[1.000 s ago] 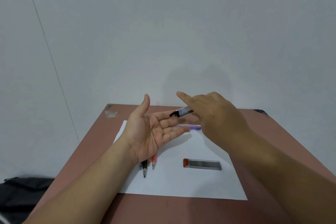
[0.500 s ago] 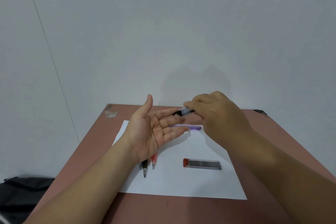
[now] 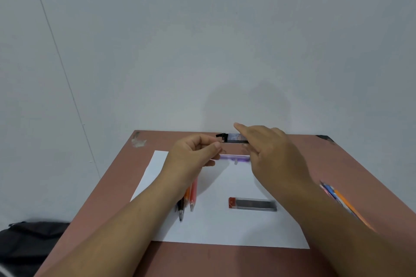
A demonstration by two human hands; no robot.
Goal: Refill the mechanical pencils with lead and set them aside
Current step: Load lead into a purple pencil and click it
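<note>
Right hand (image 3: 273,159) gripping small black-capped clear lead case (image 3: 233,137), index finger extended. Left hand (image 3: 193,155) fingers (image 3: 215,147) curled, pinching at case's black cap. Above white paper sheet (image 3: 225,227) on reddish-brown desk (image 3: 349,175).

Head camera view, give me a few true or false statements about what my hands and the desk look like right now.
1. The right hand holds a small clear lead case with a black cap. True.
2. The red-capped lead case lies on the white paper. True.
3. The left hand lies flat, palm up. False: its fingers are curled, pinched near the black cap.
4. The purple pencil is in the left hand. False: it lies on the paper.
</note>
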